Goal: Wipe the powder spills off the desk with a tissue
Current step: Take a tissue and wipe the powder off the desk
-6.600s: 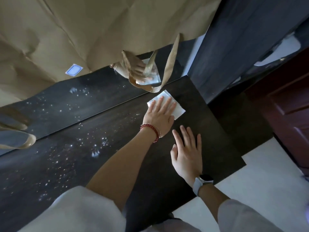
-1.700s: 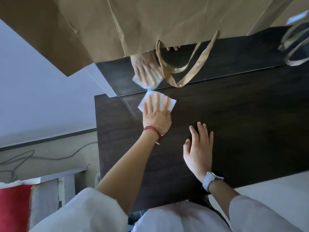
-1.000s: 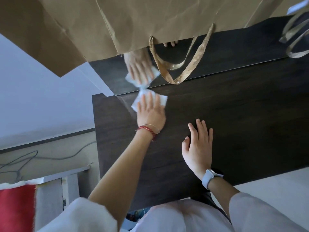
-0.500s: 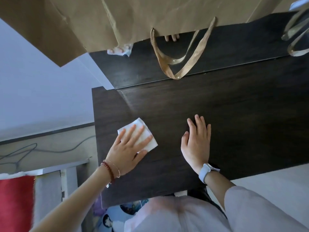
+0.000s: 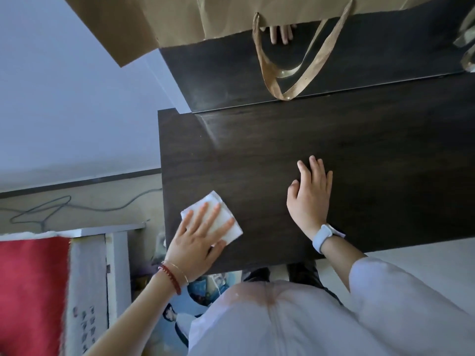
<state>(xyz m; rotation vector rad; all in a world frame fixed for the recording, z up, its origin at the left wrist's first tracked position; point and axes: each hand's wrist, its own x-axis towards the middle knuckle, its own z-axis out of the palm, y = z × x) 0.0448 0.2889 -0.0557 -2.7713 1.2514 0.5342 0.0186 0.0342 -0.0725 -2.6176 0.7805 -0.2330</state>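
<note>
left hand (image 5: pixel 198 242) flat, fingers straight, pressing tissue (image 5: pixel 213 217) at desk (image 5: pixel 359 155) 8 o'clock corner; swept down from the 11 o'clock back edge. right hand (image 5: pixel 309 195) open, bracing mid-desk. no powder visible here, wipe looks nearly done.

Left hand (image 5: pixel 195 242) flat on tissue (image 5: pixel 218 219), right hand (image 5: pixel 309 199) flat on desk (image 5: pixel 372 155)

dark wood-grain desk (image 5: pixel 359 150) with a smooth, faintly sheened top; soft white paper tissue (image 5: pixel 226 228), folded; creased matt brown paper bag (image 5: pixel 180 19) with glossy golden ribbon handles (image 5: pixel 270 73)
</note>
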